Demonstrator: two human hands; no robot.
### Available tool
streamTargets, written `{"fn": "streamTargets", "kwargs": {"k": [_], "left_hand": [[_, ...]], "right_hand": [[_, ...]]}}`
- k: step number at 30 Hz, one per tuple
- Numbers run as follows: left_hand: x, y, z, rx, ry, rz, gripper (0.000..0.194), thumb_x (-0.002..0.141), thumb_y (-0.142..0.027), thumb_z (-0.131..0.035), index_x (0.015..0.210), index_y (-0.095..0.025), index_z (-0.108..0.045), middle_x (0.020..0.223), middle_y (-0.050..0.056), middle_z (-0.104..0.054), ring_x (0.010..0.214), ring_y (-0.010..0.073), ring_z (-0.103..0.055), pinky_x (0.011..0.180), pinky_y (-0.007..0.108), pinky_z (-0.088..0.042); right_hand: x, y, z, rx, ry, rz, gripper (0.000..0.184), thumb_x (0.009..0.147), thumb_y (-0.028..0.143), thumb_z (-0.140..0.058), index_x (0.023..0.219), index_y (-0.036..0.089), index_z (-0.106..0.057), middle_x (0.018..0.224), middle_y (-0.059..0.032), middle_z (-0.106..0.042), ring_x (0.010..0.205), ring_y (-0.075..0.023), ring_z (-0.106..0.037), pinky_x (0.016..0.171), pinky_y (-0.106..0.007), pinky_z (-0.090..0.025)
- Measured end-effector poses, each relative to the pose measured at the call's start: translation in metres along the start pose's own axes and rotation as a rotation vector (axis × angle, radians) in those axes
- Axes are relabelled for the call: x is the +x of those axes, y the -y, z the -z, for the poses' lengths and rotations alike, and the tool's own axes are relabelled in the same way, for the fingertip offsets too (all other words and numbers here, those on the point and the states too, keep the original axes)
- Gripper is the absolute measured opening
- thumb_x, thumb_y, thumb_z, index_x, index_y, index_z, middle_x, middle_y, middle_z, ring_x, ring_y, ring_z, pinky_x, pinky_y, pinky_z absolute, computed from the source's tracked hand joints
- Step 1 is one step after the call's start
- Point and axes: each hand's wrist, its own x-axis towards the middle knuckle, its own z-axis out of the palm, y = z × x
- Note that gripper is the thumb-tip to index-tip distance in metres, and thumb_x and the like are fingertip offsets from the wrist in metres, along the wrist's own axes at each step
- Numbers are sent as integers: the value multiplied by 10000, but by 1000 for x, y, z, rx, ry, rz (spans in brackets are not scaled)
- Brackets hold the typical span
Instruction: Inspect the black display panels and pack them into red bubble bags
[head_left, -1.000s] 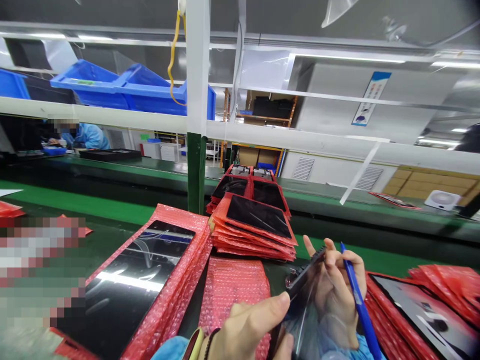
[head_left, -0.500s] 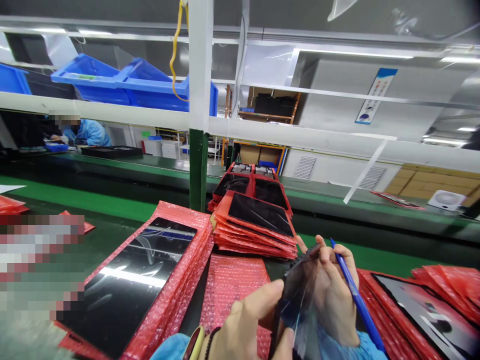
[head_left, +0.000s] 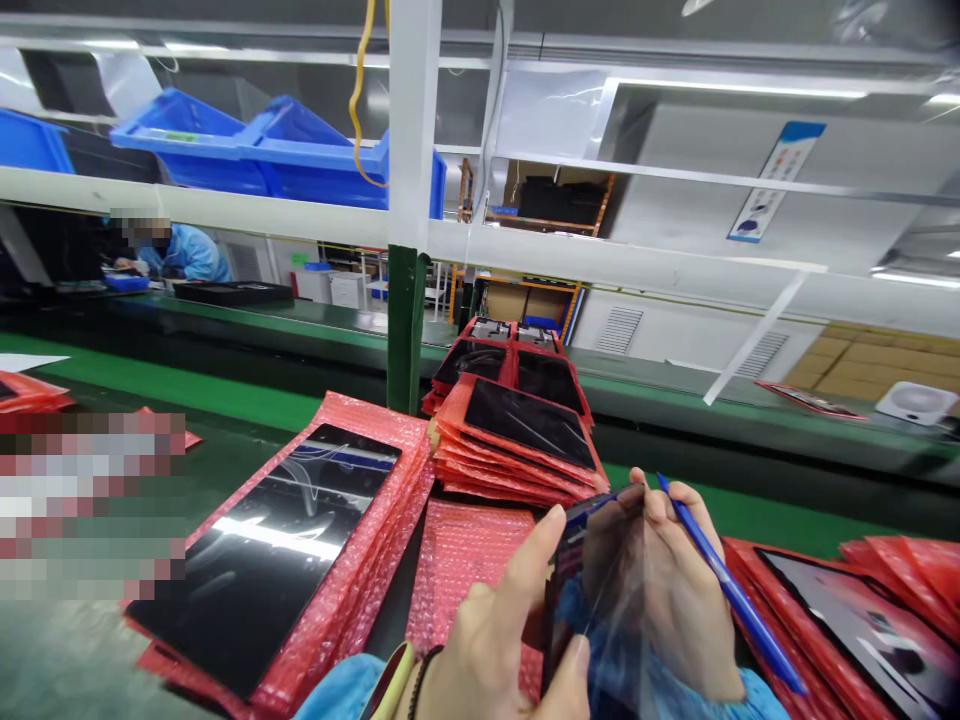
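Note:
My left hand (head_left: 510,625) grips a dark glossy screen panel (head_left: 581,570) by its near left edge, with thumb and index finger apart along it. The panel is tilted up, and a clear film (head_left: 634,610) hangs over its right side. My right hand (head_left: 686,580) is closed at the panel's upper right corner, where its fingertips pinch the film's edge. A blue pen (head_left: 739,595) is tucked between the fingers of that same hand, pointing up and left. Whether the right fingers also grip the panel itself is hard to see.
A black screen (head_left: 277,550) lies on red bubble bags at left. Ahead is a stack of red bubble bags (head_left: 517,465) with screens. More bagged panels (head_left: 847,620) lie at right. A green post (head_left: 403,330) rises behind. Blue bins (head_left: 255,160) sit overhead; a person (head_left: 191,250) sits far left.
The panel has turned so more of its glossy face shows. My left index finger has risen along its edge. The view has shifted slightly.

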Motion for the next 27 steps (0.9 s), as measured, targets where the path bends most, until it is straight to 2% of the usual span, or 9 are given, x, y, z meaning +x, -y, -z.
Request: {"fn": "streamTargets", "kwargs": {"k": [3, 6, 10, 13, 19, 23, 27], "left_hand": [[2, 0, 4, 122, 25, -14, 818, 807, -243, -635, 1530, -275, -255, 1056, 77, -743, 537, 141, -631, 549, 232, -551], [3, -7, 5, 205, 26, -39, 793, 808, -228, -620, 1524, -278, -282, 986, 64, -753, 500, 138, -608, 483, 218, -524], [6, -25, 2, 304, -57, -149, 757, 761, -121, -610, 1446, -374, -411, 964, 3, -763, 620, 153, -670, 663, 234, -564], [8, -35, 0, 309, -91, -190, 786, 733, -62, -588, 1417, -412, -423, 962, -33, -766, 710, 160, -701, 746, 234, -551], [7, -37, -1, 255, -45, -81, 603, 830, -187, -584, 1395, -382, -501, 963, 13, -767, 705, 199, -690, 751, 275, -556], [2, -31, 0, 220, -84, -2, 616, 831, -233, -613, 1413, -383, -481, 886, 17, -765, 704, 214, -663, 717, 270, -558], [1, -19, 3, 60, -27, 58, 724, 818, -271, -629, 1491, -306, -363, 883, 44, -750, 675, 208, -661, 678, 264, -559]], "right_hand": [[0, 0, 1, 8, -10, -27, 309, 649, 249, -823, 891, 281, -633, 700, 83, -553, 810, -109, -618, 1051, -318, -388], [-1, -1, 1, 19, -15, -45, 317, 664, 244, -810, 921, 287, -631, 750, 73, -577, 838, -117, -626, 1038, -320, -398], [-2, 0, 0, 2, -10, -65, 316, 668, 260, -810, 922, 295, -626, 743, 75, -587, 826, -124, -629, 1045, -338, -396], [-2, 2, -1, -17, -3, -69, 314, 662, 286, -820, 905, 294, -621, 715, 78, -582, 809, -129, -626, 1051, -353, -394], [-2, 3, -2, 6, -36, -99, 340, 642, 272, -831, 908, 298, -621, 713, 88, -582, 823, -117, -632, 947, -274, -454], [-2, 2, -2, 26, -57, -120, 370, 606, 259, -845, 897, 293, -618, 685, 89, -575, 826, -111, -639, 870, -225, -478], [-1, 1, 2, 33, -47, -124, 360, 628, 259, -833, 913, 298, -617, 721, 86, -608, 840, -93, -635, 844, -189, -478]]}}
